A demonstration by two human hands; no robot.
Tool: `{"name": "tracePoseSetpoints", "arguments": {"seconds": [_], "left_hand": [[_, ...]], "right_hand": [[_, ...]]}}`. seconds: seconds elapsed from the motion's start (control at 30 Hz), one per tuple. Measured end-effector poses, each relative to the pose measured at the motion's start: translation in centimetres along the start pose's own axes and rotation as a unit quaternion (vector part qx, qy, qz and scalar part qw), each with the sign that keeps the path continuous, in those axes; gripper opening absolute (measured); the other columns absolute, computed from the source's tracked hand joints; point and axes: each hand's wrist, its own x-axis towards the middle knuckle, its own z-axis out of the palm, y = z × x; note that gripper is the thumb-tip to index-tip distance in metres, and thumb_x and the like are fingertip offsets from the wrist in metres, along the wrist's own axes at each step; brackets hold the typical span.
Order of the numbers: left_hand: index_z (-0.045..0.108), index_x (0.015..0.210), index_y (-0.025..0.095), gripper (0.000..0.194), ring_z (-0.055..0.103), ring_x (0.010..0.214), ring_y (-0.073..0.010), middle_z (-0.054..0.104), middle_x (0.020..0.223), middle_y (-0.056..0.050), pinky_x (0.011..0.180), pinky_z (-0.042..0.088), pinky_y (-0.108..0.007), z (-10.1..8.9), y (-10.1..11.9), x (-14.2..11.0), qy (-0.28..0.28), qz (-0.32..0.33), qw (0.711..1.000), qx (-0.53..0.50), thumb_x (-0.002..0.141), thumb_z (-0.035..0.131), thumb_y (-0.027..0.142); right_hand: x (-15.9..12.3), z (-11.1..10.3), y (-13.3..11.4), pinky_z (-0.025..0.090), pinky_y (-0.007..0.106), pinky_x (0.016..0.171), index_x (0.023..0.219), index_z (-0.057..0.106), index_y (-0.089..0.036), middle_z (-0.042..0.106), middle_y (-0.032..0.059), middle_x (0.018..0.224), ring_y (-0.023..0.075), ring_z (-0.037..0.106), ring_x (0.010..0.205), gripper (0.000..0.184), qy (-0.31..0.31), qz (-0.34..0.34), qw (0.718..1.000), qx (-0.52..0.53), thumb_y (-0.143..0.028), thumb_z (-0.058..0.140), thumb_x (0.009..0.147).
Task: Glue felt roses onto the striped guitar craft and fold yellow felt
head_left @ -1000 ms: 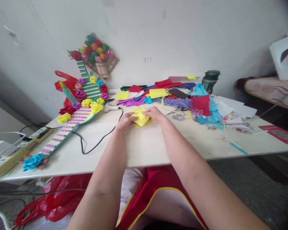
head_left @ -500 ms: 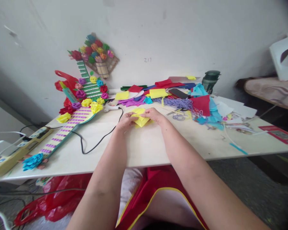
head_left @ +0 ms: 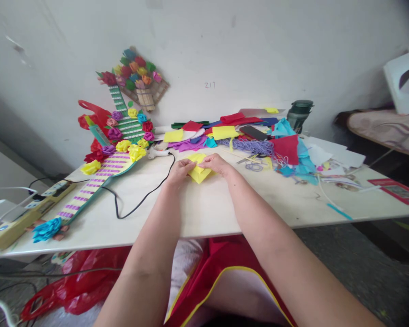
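A piece of yellow crepe paper (head_left: 199, 176) is held between my two hands above the middle of the table, one corner pointing towards me. My left hand (head_left: 181, 171) pinches its left edge between thumb and fingers. On the opposite edge, my right hand (head_left: 216, 164) is closed in a pinch too. Some of the paper is hidden behind the fingers. Just behind my left hand lies a white glue gun (head_left: 158, 153) with a black cord. Scissors (head_left: 246, 159) and a loop of purple string rest to the right of my right hand.
Folded yellow paper (head_left: 225, 132), a dark phone (head_left: 253, 133) and purple yarn (head_left: 248, 146) lie along the back. A dark bottle (head_left: 299, 116) stands at the back right. On the left are a flower-decorated guitar shape (head_left: 98, 179) and a power strip (head_left: 42, 204).
Both hands have shifted slightly on the yellow crepe paper, and its near corner now points further down towards me. Everything else on the table stays where it was.
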Motion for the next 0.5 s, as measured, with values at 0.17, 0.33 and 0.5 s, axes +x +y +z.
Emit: {"name": "tracePoseSetpoints", "arguments": {"seconds": [0.17,0.33,0.5], "left_hand": [[0.061,0.069,0.014,0.034,0.054,0.050,-0.0095,0.061,0.059,0.001,0.047,0.039,-0.020,-0.07,-0.27,0.11,0.000,-0.018,1.000,-0.022,0.055,0.077,0.039],[0.060,0.070,0.013,0.034,0.057,0.051,-0.0111,0.063,0.060,0.000,0.048,0.042,-0.021,0.07,-0.02,-0.06,0.004,-0.017,0.998,-0.062,0.051,0.080,0.033],[0.059,0.070,0.013,0.035,0.059,0.053,-0.0135,0.064,0.062,-0.001,0.051,0.047,-0.024,0.12,-0.05,0.12,0.050,-0.008,0.997,-0.060,0.052,0.080,0.033]], "right_hand": [[-0.08,-0.03,-0.04,0.030,0.020,0.048,0.050,0.053,-0.014,0.044,-0.0072,0.046,0.0057,0.039,0.047,0.024,0.017,-0.009,1.000,-0.025,-0.032,0.068,0.055],[0.02,-0.01,0.19,0.033,0.019,0.045,0.051,0.049,-0.015,0.046,-0.0065,0.047,0.0065,0.042,0.046,0.028,0.011,0.012,1.000,0.001,-0.031,0.072,0.057],[0.11,0.21,0.03,0.040,0.020,0.047,0.062,0.059,-0.013,0.059,-0.0015,0.058,0.0094,0.052,0.052,0.014,0.026,0.038,0.998,0.040,-0.021,0.071,0.061]]}}
